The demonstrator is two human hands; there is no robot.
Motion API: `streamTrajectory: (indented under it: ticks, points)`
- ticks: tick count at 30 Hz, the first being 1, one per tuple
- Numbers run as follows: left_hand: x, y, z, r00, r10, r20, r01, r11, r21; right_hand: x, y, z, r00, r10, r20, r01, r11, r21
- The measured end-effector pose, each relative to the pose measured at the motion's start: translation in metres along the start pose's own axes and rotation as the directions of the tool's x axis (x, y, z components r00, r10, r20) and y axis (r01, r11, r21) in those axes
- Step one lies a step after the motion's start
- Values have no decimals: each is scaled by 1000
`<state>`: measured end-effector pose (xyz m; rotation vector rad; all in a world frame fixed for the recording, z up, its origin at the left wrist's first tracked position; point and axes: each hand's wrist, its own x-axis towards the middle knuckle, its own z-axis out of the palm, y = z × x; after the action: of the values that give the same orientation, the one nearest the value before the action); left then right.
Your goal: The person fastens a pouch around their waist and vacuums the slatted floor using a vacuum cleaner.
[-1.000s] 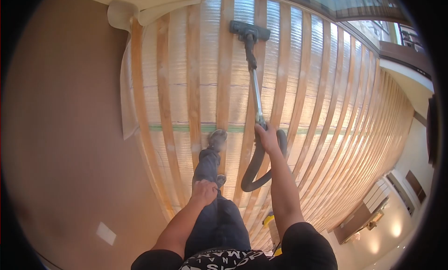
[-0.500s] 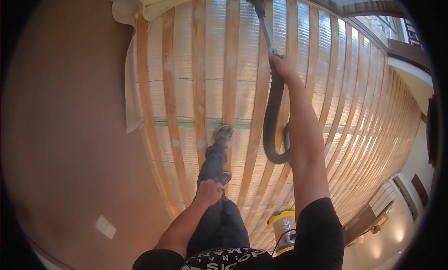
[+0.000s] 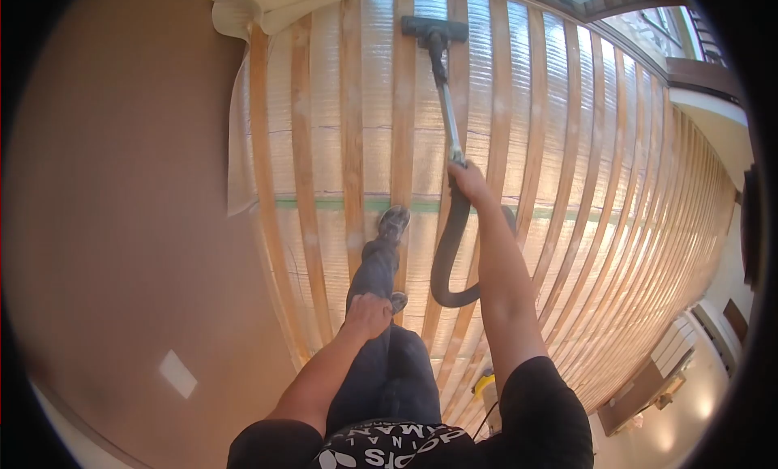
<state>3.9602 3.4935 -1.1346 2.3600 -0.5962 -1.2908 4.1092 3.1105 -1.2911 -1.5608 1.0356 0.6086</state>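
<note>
My right hand (image 3: 468, 181) is closed around the handle end of a vacuum cleaner wand (image 3: 450, 121), a silver tube with a dark grip. At its far end, a wide black floor nozzle (image 3: 434, 29) lies across the wooden battens and the foil between them. From the grip a grey ribbed hose (image 3: 450, 262) loops down and passes behind my right forearm. My left hand (image 3: 369, 315) rests on my bent leg near the knee, its fingers curled; whether anything is in them is hidden.
Parallel wooden battens (image 3: 353, 104) run over silvery foil insulation (image 3: 377, 157), crossed by green tape (image 3: 328, 203). A brown wall (image 3: 138, 185) stands at left, with a loose curled sheet (image 3: 241, 157) along it. The yellow-topped vacuum body (image 3: 485, 383) is partly hidden behind my right arm.
My right hand has drawn the wand and nozzle back toward me and slightly left, so the whole nozzle shows. The left hand stays on the leg.
</note>
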Motion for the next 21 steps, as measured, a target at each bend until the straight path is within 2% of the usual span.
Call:
streamTrajectory:
  ticks: [4, 11, 13, 17, 20, 21]
  points:
    - [-23, 4, 18, 999, 20, -30, -19, 1000, 20, -76, 61, 15, 1000, 4, -24, -6, 998, -59]
    - [-64, 0, 69, 1000, 19, 19, -21, 993, 117, -169, 192, 33, 998, 28, 48, -29, 999, 38]
    - [-79, -7, 90, 999, 40, 10, -41, 991, 129, -194, 226, 36, 997, 56, 55, -56, 998, -4]
    - [-122, -29, 142, 985, 127, -118, -111, 984, 138, -247, 277, 45, 995, 71, 72, -71, 997, -6]
    - [-161, -32, 166, 987, 134, -93, -115, 976, 183, -283, 318, 58, 989, 122, 78, -120, 992, -27]
    - [-171, -32, 166, 984, 142, -105, -126, 982, 144, -295, 331, 63, 988, 127, 83, -124, 992, -31]
